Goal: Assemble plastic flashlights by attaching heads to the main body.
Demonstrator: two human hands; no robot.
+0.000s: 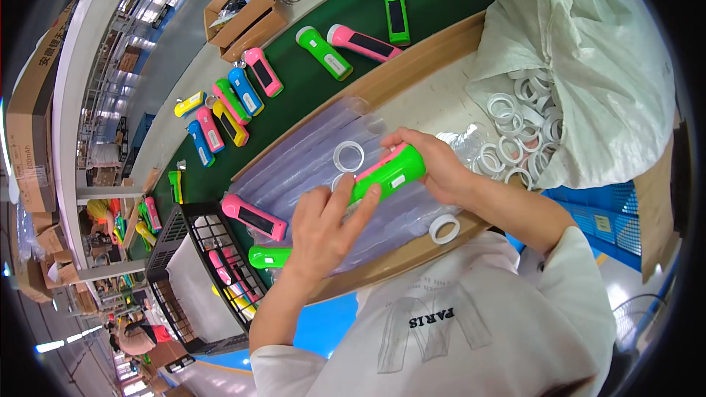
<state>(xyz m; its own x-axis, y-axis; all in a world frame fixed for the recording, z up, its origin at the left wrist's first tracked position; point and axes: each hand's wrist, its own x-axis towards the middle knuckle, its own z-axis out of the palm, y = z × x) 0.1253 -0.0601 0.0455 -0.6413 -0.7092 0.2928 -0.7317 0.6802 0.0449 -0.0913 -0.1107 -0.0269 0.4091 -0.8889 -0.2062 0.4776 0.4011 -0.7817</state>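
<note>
My right hand is closed round the wide end of a green flashlight. Behind it shows a strip of a pink flashlight, partly hidden by the green one and my fingers. My left hand grips the narrower end, its thumb and fingers on the green body. A white ring lies on clear bluish plastic tubes just beyond my hands. To the left of my left hand rest another pink flashlight with a dark panel and a green flashlight, partly covered by my wrist.
White rings spill from a pale woven sack at right. One ring sits near the front cardboard edge. Several colourful flashlights stand along the green belt. A black crate is at left; a cardboard box is behind.
</note>
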